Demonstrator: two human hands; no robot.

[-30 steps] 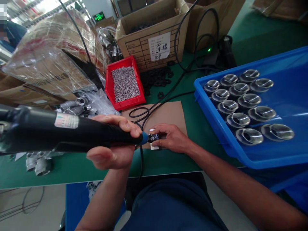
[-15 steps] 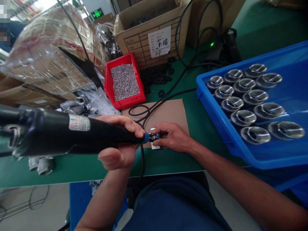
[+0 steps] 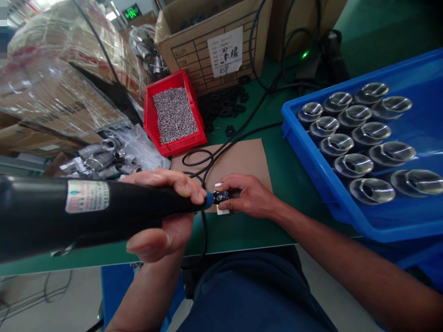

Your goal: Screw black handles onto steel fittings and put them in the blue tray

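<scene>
Spread across the bench (image 3: 242, 235), green matting; at the right edge, a blue tray (image 3: 311, 157) holding rows of polished metal cups (image 3: 353, 165); at the back, an open cardboard box (image 3: 194, 50) with a handwritten label; to the left, plastic-wrapped cartons (image 3: 65, 87). Nearer the middle, a red bin (image 3: 151, 124) heaped with small screws (image 3: 174, 114); beside it, loose black rings (image 3: 224, 102) and looping black cable (image 3: 221, 150); under the work, a brown cardboard sheet (image 3: 238, 161). Clenched in the left hand (image 3: 166, 210), a black electric screwdriver (image 3: 86, 214), laid almost level, its blue-collared tip touching a small dark part (image 3: 220, 197). Pinched by the right hand (image 3: 247, 196), that part, seated on a white block (image 3: 222, 211) at the cardboard's near edge.
</scene>
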